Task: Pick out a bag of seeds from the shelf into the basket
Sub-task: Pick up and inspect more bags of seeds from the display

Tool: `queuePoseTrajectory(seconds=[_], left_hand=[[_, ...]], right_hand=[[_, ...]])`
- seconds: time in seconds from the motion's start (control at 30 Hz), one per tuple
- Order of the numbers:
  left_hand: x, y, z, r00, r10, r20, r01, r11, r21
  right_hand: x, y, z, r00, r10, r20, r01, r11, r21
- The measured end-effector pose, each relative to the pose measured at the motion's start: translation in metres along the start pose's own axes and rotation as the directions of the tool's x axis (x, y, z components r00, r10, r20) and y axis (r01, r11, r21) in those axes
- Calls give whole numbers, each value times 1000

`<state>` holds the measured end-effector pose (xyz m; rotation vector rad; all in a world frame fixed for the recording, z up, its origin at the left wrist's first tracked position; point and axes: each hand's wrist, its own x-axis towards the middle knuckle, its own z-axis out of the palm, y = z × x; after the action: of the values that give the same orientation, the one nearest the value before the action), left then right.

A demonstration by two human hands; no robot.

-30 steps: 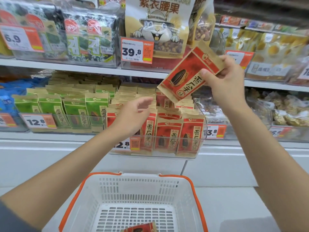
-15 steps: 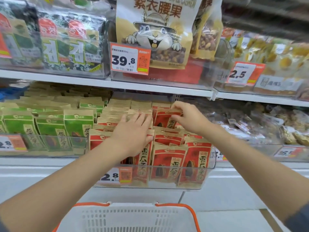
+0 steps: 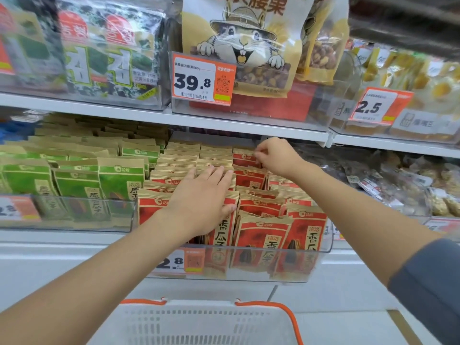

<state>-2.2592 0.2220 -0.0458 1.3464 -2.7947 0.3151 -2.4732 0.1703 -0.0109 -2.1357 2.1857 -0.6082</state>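
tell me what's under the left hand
Red seed bags standing in the clear bin; the left hand lies flat on their tops. What the palm covers cannot be seen.

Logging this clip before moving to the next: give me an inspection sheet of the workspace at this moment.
Surface: white shelf carrying a clear plastic bin.
Job's things: red sunflower seed bags stand in rows in the bin; white basket with an orange rim sits below, its inside out of view.
Clutter: green seed bags in the neighbouring bin.
Hands: left hand lies flat on the red bags; right hand has its fingers curled at a rear bag's top, grip unclear.
Cables: nothing seen.
Surroundings: cashew bag, seaweed packs and 39.8 price tag on the shelf above.
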Motion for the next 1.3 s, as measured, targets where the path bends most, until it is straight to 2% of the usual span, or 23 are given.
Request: queuePoseTrajectory(seconds=[0.03,0.1,0.2,0.33,0.4,0.47,0.57,0.67,0.73,0.8,0.9,1.0,1.07,1.17,1.3], left_hand=[[0,0,0,1000,3,-2,-3,1000,-3],[-1,-1,0,1000,7,-6,-8,1000,-11],[-1,-3,1,1000,16,-10,-17,1000,-19],[-1,-3,0,1000,19,-14,-19,1000,-24],[-1,-3,0,1000,16,-3,-16,1000,-26],[-1,-3,-1,1000,13,11,-13,999,-45],[-4,-2,-11,999,4,-42,-13,976,-218],[-13,-2,-21,979,-83,-185,-23,863,-505],[-20,-2,-27,962,-150,-228,-19,797,-604],[-29,2,-34,951,-200,-234,-19,720,-694],[-44,9,-50,933,-280,-225,-29,564,-825],[-65,15,-62,941,-271,-203,-92,372,-924],[-80,19,-63,954,-235,-184,-107,309,-945],[-99,21,-54,972,-218,-88,-27,268,-963],[-113,26,-32,981,-190,37,61,122,-991]], right_hand=[[4,-2,3,1000,-2,-8,1,999,-49],[11,-5,9,997,29,72,-18,988,-156],[19,-10,9,977,77,201,-45,986,-161],[21,-9,7,971,79,227,-26,973,-229],[18,-8,13,977,34,212,18,972,-235],[11,-8,15,990,-32,136,63,970,-235],[-6,-9,1,992,-121,-26,114,978,-173],[-32,-12,-28,959,-210,-193,195,976,-95],[-51,-20,-52,916,-248,-315,246,968,-47],[-69,-33,-76,880,-220,-422,270,961,63],[-96,-55,-107,857,-78,-509,268,912,311],[-123,-74,-119,883,88,-461,228,779,585],[-139,-78,-110,915,145,-375,171,703,690],[-155,-77,-85,940,171,-296,95,700,707],[-167,-74,-60,947,230,-227,4,695,719]])
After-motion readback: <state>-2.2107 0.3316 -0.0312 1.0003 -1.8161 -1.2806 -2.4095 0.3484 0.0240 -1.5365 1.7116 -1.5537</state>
